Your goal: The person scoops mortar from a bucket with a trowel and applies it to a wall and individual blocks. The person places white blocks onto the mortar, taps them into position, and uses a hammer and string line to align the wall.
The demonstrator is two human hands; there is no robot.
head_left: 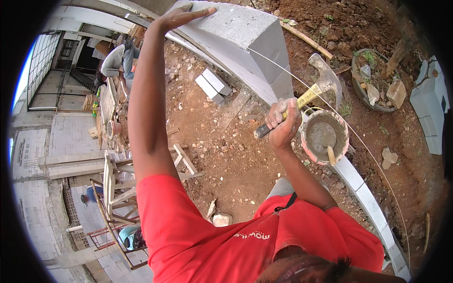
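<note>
My left hand [186,16] lies on top of the grey block wall [236,26] with its fingers stretched out. In my right hand [284,123] is a claw hammer [309,95], gripped around its yellow and black handle, with the metal head pointing up and away to the right. Just right of that hand stands a bucket [347,141] containing wet grey mortar [321,134]. A wooden tool handle [331,155] sticks out of it; the tool's other end is in the mortar. A taut string [365,145] runs from the wall past the hammer and bucket.
Two loose grey blocks [213,86] rest on the dirt left of the wall. A low block course [365,197] curves toward the lower right. A round tub [396,107] holds rubble, beside stacked blocks [430,106]. People [115,61] and wooden trestles [120,188] are at the left.
</note>
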